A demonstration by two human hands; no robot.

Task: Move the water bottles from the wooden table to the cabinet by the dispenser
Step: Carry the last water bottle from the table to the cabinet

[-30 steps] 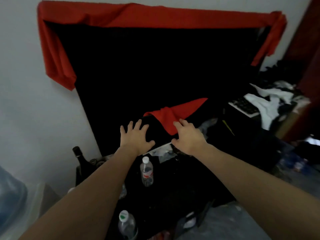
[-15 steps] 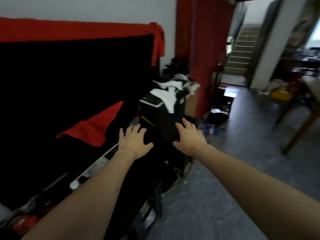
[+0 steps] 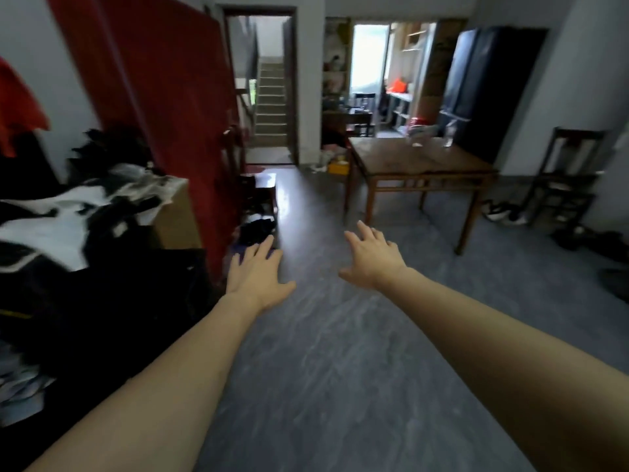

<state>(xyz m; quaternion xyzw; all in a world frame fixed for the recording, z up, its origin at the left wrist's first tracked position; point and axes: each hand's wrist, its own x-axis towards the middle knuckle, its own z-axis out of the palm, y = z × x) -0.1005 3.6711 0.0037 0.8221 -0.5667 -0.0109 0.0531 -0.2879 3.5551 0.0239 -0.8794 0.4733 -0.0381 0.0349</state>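
Blurred bottles (image 3: 448, 132) (count unclear) on table (image 3: 422, 161)

No legible text, labels, brands, numbers or signs anywhere in frame. Clear bottle (image 3: 450, 133) on the wooden counter (image 3: 420, 161), upper right of centre: too small and blurred to show any label print. Clutter pile (image 3: 78, 202) at left: black and white patches, motion-blurred, no lettering made out. Red panel (image 3: 163, 97) at upper left: plain, unmarked. Far rooms at top centre: nothing readable.
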